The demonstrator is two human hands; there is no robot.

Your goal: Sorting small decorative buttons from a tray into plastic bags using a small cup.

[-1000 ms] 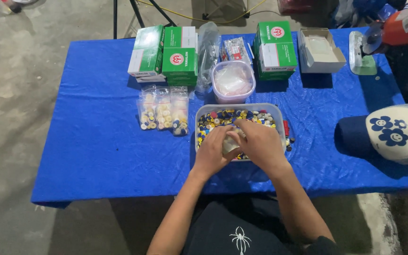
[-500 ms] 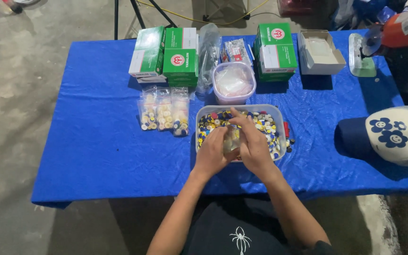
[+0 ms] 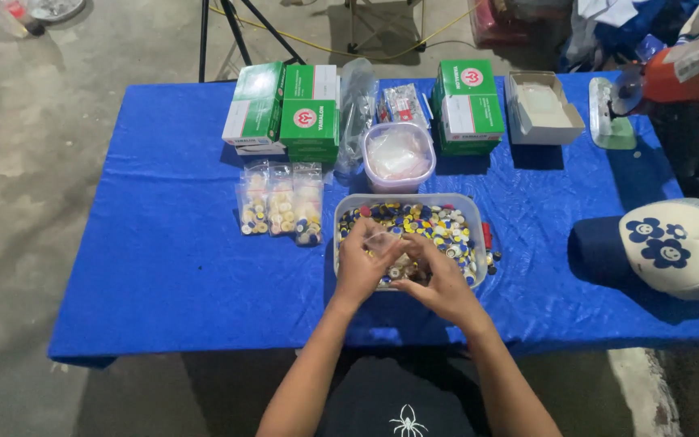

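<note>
A clear plastic tray (image 3: 477,212) on the blue table (image 3: 163,243) holds several small yellow, blue and white caps (image 3: 438,222). My left hand (image 3: 359,267) pinches a small clear bag (image 3: 383,241) over the tray's near side. Beside it, my right hand (image 3: 440,283) is lower in the tray, with its fingers curled into the caps close to the bag's mouth. The fingertips are partly hidden among the caps.
Three small filled bags (image 3: 281,206) lie left of the tray. Behind it stand a round tub of empty bags (image 3: 398,154), green-and-white boxes (image 3: 309,113), another such box (image 3: 469,105) and an open white box (image 3: 544,109). A flowered cap (image 3: 681,247) lies right.
Both hands were closed together around the bag above the tray. Now the right hand has dropped away into the caps and the left hand keeps the bag.
</note>
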